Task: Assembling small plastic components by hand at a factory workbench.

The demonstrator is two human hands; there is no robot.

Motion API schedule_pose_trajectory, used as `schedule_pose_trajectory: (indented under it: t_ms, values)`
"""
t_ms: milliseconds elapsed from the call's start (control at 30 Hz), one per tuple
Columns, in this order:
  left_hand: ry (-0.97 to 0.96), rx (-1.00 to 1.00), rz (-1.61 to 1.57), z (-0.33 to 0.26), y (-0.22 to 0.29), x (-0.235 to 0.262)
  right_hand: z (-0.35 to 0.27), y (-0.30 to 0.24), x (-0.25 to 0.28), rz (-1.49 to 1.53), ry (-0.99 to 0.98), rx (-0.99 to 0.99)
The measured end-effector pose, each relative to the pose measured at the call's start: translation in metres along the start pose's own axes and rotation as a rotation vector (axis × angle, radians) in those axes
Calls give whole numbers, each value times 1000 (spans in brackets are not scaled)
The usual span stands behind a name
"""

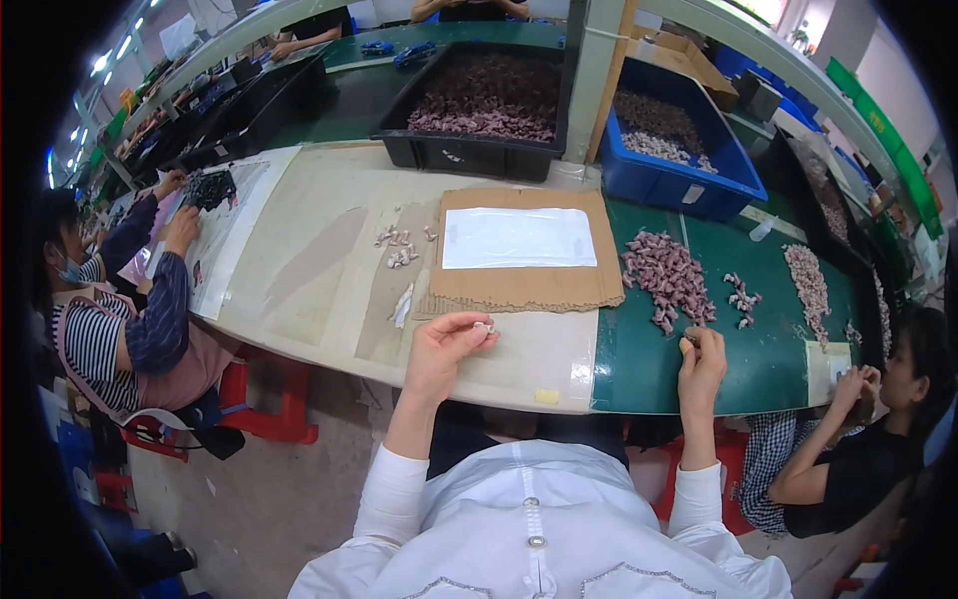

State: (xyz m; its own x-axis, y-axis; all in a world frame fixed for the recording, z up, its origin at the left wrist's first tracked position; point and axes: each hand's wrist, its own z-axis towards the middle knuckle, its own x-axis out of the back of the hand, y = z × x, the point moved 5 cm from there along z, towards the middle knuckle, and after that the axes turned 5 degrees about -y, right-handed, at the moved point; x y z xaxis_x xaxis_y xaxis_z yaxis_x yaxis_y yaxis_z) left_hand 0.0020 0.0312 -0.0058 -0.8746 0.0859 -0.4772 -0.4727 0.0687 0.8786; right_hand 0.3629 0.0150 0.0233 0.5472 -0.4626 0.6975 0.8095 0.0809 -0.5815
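My left hand (439, 349) is closed in a pinch on a small whitish piece (484, 327), just in front of a cardboard sheet (519, 290) with a white paper (519, 238) on it. My right hand (703, 364) is at the near edge of a heap of small mauve pieces (667, 277) on the green mat (639, 369). Its fingers are curled together, and what they hold, if anything, is hidden. A few more mauve pieces (741, 298) lie right of the heap. Left of the cardboard are some pale pieces (401, 256) and a white strip (403, 304).
A black bin (469, 152) and a blue bin (679, 190), both holding many small pieces, stand at the back beside a post (584, 80). Co-workers sit left (120, 329) and right (848, 469). A row of pale pieces (806, 285) lies farther right.
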Motion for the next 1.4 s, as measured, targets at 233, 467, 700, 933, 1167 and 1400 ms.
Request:
schedule_pose_trajectory:
  t_ms: [233,467,700,933,1167,1400]
  values:
    - [-46,-29,-40,-2,3,0,-5,3,3,69,29,-52]
    - [-41,-72,44,-2,2,-1,15,-65,-33,524,-155,1]
    - [-39,-40,38,-4,2,-2,53,-151,-86,517,-259,321]
    - [-44,-38,49,-3,4,-2,83,-182,-135,115,-227,703]
    - [28,-35,12,-1,6,0,86,-185,-158,-33,-228,747]
    - [63,-49,14,0,6,-1,87,-182,-170,-80,-197,773]
